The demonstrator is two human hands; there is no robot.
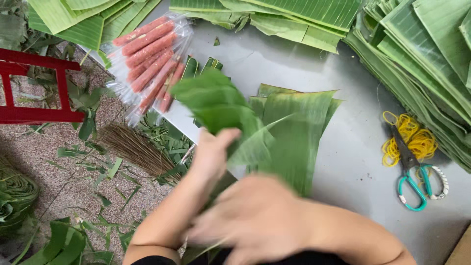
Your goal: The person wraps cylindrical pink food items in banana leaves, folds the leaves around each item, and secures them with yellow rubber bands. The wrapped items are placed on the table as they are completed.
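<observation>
The grey table [353, 162] is carrying stacks of banana leaves [422, 59] at two o'clock and more leaves [274, 17] at twelve. A cut leaf pile [299, 132] is lying at the centre. A pack of pink sausages [149, 61] is sitting at ten o'clock, hanging partly over the table edge. The left hand [213, 152] is gripping a small green leaf [216, 100] just above the pile, near the sausages. The right hand [257, 218] is blurring at six o'clock (whether it is clenched or loose, I cannot tell). Scissors [409, 167] are lying on yellow rubber bands [409, 140] at three o'clock.
</observation>
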